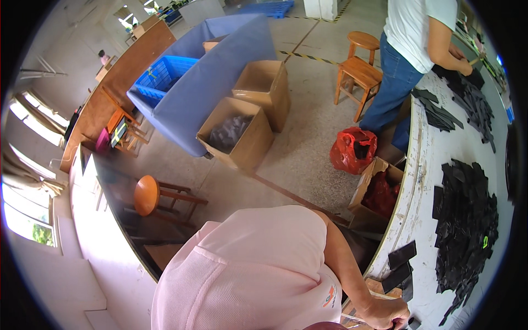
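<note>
Neither of my hands shows in the head view. Close in front, a person in a pink shirt leans down toward the lower edge. This person's bare arm ends in a hand at the lower right, with fingers bent downward. Whatever lies under those fingers is mostly hidden. Beside the hand are a small dark roll and a few flat black pieces at the edge of a worn white worktable. Farther over on that table spreads a large heap of black strips.
Beyond, another person in a white shirt handles black pieces. A red plastic bag, an open carton, two cardboard boxes and a blue-sided cart stand on the floor. Wooden stools stand left and right.
</note>
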Available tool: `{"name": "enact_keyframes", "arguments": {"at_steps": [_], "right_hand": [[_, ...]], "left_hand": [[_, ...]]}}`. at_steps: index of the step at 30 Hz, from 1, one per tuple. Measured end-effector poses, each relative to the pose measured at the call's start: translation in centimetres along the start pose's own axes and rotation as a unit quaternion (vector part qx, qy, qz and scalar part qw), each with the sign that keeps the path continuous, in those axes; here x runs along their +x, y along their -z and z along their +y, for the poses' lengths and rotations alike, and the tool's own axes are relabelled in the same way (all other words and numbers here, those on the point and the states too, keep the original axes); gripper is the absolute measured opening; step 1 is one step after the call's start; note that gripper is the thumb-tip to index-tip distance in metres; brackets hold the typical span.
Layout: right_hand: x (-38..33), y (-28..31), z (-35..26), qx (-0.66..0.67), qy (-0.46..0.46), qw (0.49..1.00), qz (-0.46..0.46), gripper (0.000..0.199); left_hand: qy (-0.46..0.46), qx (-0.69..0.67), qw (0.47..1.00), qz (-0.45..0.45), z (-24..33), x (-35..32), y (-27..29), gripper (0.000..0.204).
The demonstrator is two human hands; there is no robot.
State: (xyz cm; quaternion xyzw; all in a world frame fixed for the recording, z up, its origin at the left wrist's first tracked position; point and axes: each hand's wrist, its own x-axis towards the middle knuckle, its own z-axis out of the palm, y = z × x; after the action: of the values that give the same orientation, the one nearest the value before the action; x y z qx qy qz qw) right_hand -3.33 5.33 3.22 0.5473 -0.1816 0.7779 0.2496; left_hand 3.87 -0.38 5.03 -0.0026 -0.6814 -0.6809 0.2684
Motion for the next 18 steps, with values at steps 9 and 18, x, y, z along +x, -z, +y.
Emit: {"name": "enact_keyframes", "arguments": {"at_steps": [9,18], "right_hand": [[0.4,1.0,-6.2,-0.283,-0.428,0.857,0.038,0.032],[-0.3,3.4,-4.1,0.239,-0.271,0.932,0.026,0.029]], "left_hand": [[0.281,-0.437,0.818,-0.247,-1.6,0.8,0.6,0.021],[0.266,-0.445,0.797,-0.309,1.8,0.7,-0.9,0.030]]}}
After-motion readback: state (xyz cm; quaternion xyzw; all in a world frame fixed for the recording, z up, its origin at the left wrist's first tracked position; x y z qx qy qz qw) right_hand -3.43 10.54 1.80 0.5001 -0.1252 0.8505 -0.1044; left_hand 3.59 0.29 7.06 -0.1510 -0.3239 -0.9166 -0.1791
